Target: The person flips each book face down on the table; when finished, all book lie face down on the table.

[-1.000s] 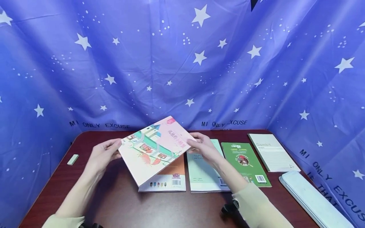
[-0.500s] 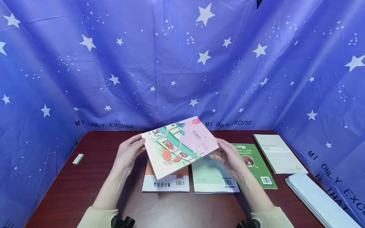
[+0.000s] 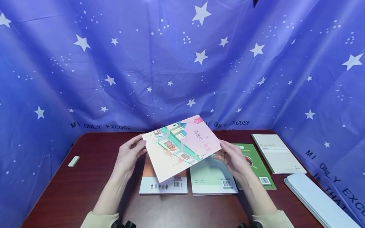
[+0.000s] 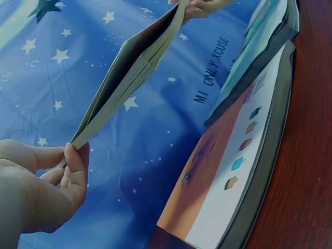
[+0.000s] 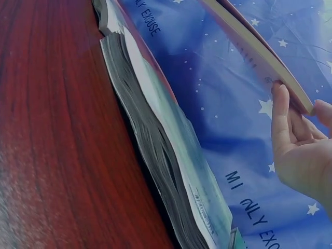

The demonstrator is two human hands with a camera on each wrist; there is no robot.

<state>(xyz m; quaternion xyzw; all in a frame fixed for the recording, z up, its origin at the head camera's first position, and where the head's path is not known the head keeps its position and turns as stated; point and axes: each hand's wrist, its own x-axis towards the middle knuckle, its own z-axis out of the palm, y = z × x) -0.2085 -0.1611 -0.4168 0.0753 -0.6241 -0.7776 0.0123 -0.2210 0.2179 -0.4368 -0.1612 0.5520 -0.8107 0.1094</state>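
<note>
We hold a pink picture book (image 3: 182, 144) in the air above the dark red bench (image 3: 85, 186), tilted, its cover with a crab and green-roofed houses facing up. Our left hand (image 3: 129, 155) takes the book's left edge, thumb and fingers pinching the corner; the left wrist view shows that grip narrow, closed on the thin edge. Our right hand (image 3: 233, 158) supports the right edge, fingers curled under it and thumb on top, as the right wrist view confirms. Directly below the lifted book lies an orange-and-white book (image 3: 165, 183) flat on the bench, and just beside it to the right a pale green book (image 3: 212, 177). Further right lie a dark green book (image 3: 258, 164), partly covered by our right hand, and a cream notebook (image 3: 278, 153). A long white case (image 3: 316, 199) lies at the bench's right edge, and a small eraser (image 3: 73, 161) well apart on the left.
</note>
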